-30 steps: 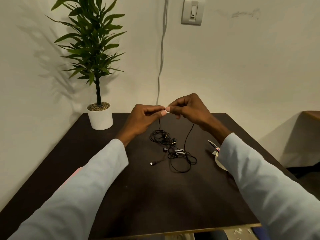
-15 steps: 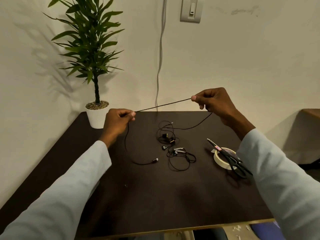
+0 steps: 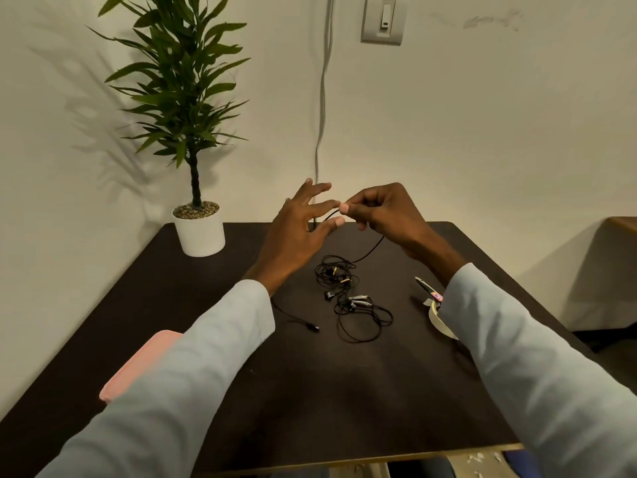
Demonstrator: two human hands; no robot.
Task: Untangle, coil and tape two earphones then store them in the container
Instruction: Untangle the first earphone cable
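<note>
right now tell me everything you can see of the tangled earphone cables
The earphone cables are thin, black and rubbery-looking, lying in a loose knotted heap mid-table. Small earbuds and a pale inline piece show in the tangle. One strand rises to the right hand, which pinches it; another ends in a plug near the left sleeve.

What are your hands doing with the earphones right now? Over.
Right hand pinching the black cable. Left hand spread open beside it. Earphones tangled on table. Nothing blocking.
</note>
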